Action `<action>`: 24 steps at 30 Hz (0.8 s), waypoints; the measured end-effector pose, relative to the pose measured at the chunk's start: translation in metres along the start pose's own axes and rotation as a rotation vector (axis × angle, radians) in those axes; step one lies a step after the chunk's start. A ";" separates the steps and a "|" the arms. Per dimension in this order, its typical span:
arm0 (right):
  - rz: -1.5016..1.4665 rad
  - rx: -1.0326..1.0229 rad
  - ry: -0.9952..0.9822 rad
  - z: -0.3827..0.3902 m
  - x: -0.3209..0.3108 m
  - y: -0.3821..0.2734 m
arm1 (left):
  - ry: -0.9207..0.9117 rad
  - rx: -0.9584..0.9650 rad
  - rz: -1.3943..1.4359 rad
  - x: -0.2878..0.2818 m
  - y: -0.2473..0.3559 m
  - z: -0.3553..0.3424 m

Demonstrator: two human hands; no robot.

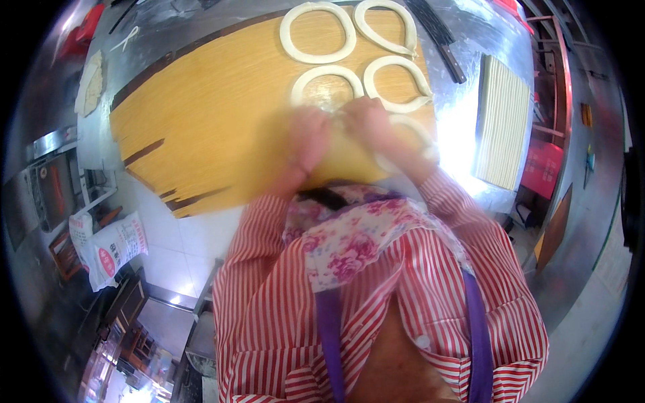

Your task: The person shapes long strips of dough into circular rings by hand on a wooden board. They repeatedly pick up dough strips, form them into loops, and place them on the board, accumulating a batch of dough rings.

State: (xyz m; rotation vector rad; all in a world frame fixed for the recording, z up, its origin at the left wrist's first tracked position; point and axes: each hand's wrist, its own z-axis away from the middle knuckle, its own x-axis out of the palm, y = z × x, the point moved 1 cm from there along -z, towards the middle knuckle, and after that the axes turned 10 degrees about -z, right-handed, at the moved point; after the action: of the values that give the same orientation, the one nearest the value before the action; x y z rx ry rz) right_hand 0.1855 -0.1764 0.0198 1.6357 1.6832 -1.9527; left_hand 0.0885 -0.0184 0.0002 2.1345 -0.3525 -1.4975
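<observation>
My left hand (309, 131) and my right hand (366, 124) are low over the wooden board (201, 114), close together at the near edge of a pale dough ring (326, 72). Both are blurred, so their grip and whatever lies between them cannot be made out. More rings of dough lie farther back, one at the upper left (316, 8), another at the upper right (403, 27), and one (396, 62) beside my right hand. Behind my right wrist, another pale ring (420, 131) is partly hidden.
A long dark knife (437, 37) and a ridged cream-coloured slab (497, 121) rest on the metal table at right. A pale piece (91, 84) sits at far left. Below left are printed white sacks (107, 248); a red bin (541, 168) stands right of the table.
</observation>
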 end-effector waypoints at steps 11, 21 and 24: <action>0.136 -0.029 -0.061 -0.001 0.006 -0.008 | -0.012 0.136 -0.054 -0.008 0.003 -0.003; 0.067 -0.071 -0.082 0.003 0.010 -0.006 | -0.030 0.128 -0.048 0.000 0.001 -0.002; 0.084 -0.070 -0.087 0.003 0.009 -0.003 | -0.072 0.137 -0.065 -0.001 0.000 -0.003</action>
State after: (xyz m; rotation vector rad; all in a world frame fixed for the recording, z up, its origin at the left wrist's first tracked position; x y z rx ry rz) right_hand 0.1777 -0.1728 0.0146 1.5476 1.6053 -1.8760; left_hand 0.0903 -0.0171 0.0021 2.2214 -0.4261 -1.6328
